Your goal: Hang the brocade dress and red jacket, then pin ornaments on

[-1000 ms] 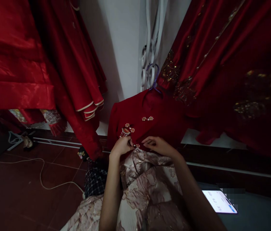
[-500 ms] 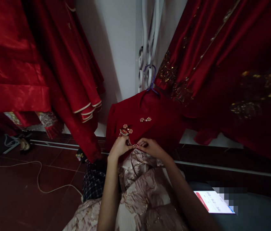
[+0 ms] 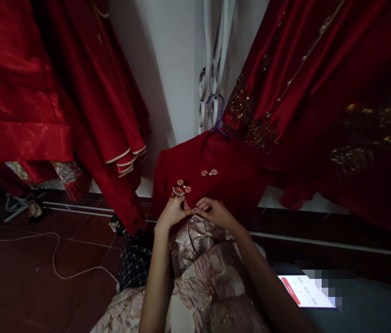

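Note:
A dark red garment (image 3: pixel 237 162) hangs before me on a purple hanger (image 3: pixel 220 113). Pairs of pearl-and-gold flower-shaped fasteners (image 3: pixel 209 173) are on its front, with a fan-shaped beaded ornament (image 3: pixel 178 190) to the left. My left hand (image 3: pixel 173 213) is closed, thumb and fingers pinching at a small beaded fastener (image 3: pixel 196 209) low on the garment's front. From the other side my right hand (image 3: pixel 216 213) pinches the same fastener, its fingertips almost meeting the left thumb. The fingers partly cover the fastener. Below both hands lies pink-and-cream patterned fabric (image 3: pixel 209 277) with a crinkled texture.
Red garments (image 3: pixel 94 92) hang at the left, and gold-embroidered red ones (image 3: pixel 306 83) at the right. White scrolled metalwork (image 3: pixel 212 60) stands behind. A lit phone (image 3: pixel 308 291) rests on a dark surface at the lower right. A pale cable (image 3: pixel 57 259) crosses the tiled floor.
Both hands keep pinching at the same fastener, with the right fingers shifted slightly. The rest of the scene looks the same.

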Demonstrator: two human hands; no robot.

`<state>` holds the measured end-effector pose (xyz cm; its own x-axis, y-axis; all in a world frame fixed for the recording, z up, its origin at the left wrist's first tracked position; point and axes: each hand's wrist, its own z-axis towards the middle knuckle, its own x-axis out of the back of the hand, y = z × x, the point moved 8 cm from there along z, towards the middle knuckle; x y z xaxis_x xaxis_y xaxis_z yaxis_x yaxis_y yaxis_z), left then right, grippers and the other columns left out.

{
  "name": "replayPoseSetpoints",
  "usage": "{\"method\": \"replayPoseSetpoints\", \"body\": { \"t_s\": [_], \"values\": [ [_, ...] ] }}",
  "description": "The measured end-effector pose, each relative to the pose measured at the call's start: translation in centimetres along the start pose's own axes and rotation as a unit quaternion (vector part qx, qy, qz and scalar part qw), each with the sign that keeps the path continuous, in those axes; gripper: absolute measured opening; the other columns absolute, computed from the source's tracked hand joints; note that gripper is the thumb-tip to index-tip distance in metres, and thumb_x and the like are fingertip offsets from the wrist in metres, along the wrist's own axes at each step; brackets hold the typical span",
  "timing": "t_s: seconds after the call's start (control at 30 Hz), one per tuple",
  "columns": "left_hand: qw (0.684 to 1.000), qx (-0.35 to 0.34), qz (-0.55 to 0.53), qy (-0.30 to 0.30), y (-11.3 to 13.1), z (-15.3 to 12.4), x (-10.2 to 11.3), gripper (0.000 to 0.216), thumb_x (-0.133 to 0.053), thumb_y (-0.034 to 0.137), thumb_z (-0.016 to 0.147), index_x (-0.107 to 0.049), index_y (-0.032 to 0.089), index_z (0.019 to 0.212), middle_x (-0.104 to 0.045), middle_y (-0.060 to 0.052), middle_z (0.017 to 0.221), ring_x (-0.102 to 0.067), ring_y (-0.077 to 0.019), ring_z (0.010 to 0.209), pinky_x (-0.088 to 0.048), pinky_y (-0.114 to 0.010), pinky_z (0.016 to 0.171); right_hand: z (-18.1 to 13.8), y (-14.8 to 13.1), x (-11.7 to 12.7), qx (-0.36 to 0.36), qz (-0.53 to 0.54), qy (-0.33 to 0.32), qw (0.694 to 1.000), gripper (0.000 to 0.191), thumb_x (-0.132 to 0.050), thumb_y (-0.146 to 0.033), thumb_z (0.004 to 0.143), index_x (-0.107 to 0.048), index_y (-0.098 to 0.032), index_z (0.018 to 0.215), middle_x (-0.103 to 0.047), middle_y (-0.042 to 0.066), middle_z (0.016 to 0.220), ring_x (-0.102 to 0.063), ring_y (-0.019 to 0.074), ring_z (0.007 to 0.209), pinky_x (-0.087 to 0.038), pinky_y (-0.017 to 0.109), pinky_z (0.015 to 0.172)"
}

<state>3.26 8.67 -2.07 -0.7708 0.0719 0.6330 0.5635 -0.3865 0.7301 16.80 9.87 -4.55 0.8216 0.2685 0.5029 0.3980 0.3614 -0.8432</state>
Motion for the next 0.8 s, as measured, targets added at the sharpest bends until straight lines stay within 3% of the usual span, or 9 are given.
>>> {"method": "replayPoseSetpoints", "body": {
  "t_s": [0.3,0.47,0.53,0.6,0.67,0.8],
  "values": [
    [0.999,0.010,-0.038,-0.004,-0.6,0.2,-0.4,0.038,-0.067,0.049,0.064,-0.059,0.014,0.073,-0.061,-0.001,0.067,-0.052,-0.0115,0.060,-0.039,-0.022,0.057,-0.2,-0.9,0.0,0.012,-0.021,0.019,1.000,0.017,-0.058,-0.023,0.069,-0.059,-0.016,0.085,-0.066,0.004,0.077,-0.060,0.0128,0.070,-0.049,0.026,0.068],
    [0.982,0.042,-0.178,-0.054,-0.4,-0.1,-1.5,0.037,-0.075,0.041,0.058,-0.056,0.013,0.072,-0.061,-0.001,0.069,-0.055,-0.0111,0.064,-0.044,-0.023,0.062,-0.3,-0.8,0.3,0.000,0.004,-0.002,1.000,0.018,-0.062,-0.026,0.065,-0.055,-0.017,0.079,-0.060,0.001,0.072,-0.056,0.0115,0.067,-0.047,0.024,0.065],
    [0.957,0.066,-0.272,-0.077,-0.3,-0.4,-1.8,0.044,-0.078,0.034,0.054,-0.056,0.013,0.084,-0.062,-0.002,0.074,-0.059,-0.0120,0.069,-0.047,-0.024,0.067,-0.6,-0.9,0.7,-0.012,0.032,-0.029,0.999,0.014,-0.059,-0.023,0.066,-0.053,-0.017,0.076,-0.057,-0.001,0.068,-0.054,0.0104,0.063,-0.046,0.023,0.061],
    [0.922,0.089,-0.371,-0.058,-0.4,-0.4,-1.5,0.055,-0.080,0.029,0.053,-0.054,0.014,0.099,-0.063,-0.003,0.082,-0.061,-0.0125,0.074,-0.049,-0.027,0.073,-1.1,-1.1,1.0,-0.037,0.069,-0.077,0.994,0.011,-0.056,-0.023,0.068,-0.051,-0.017,0.076,-0.055,-0.002,0.065,-0.053,0.0099,0.060,-0.046,0.022,0.057],
    [0.880,0.107,-0.464,0.003,-0.8,-0.1,-0.7,0.053,-0.076,0.032,0.061,-0.055,0.014,0.106,-0.063,-0.004,0.088,-0.062,-0.0123,0.078,-0.050,-0.031,0.079,-1.7,-1.5,1.2,-0.060,0.101,-0.124,0.985,0.011,-0.054,-0.024,0.070,-0.051,-0.017,0.078,-0.055,-0.001,0.067,-0.053,0.0102,0.060,-0.046,0.022,0.053],
    [0.804,0.162,-0.553,0.145,-2.4,0.6,0.0,0.035,-0.067,0.036,0.071,-0.064,0.010,0.095,-0.067,-0.009,0.089,-0.064,-0.0130,0.077,-0.051,-0.034,0.085,-2.4,-2.6,1.5,-0.062,0.118,-0.151,0.980,0.012,-0.053,-0.023,0.070,-0.051,-0.016,0.079,-0.055,0.000,0.069,-0.052,0.0097,0.061,-0.046,0.021,0.052]
  ]
}}
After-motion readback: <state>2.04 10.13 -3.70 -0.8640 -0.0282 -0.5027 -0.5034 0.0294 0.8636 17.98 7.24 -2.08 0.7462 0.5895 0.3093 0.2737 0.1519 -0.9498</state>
